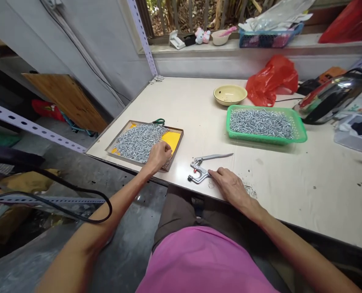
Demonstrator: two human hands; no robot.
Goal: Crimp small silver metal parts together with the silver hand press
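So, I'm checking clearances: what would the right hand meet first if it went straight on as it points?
The right hand would meet the pliers first; it appears to be touching their handle. Beyond them, the tray seems next, though depth is hard to judge.

Smooth, faintly glossy desk (pixel 196 103); bright, shiny metal pins (pixel 136 141) over smooth yellow lining (pixel 172 139), perhaps paper. The pliers (pixel 203 173) are grey metal with a soft sheen. Green plastic basket (pixel 260 140), thin crinkled plastic bag (pixel 272 79), glossy bowl (pixel 229 102), mirror-polished metal kettle (pixel 330 95), matt wooden board (pixel 66 97), soft cloth shirt (pixel 205 260)
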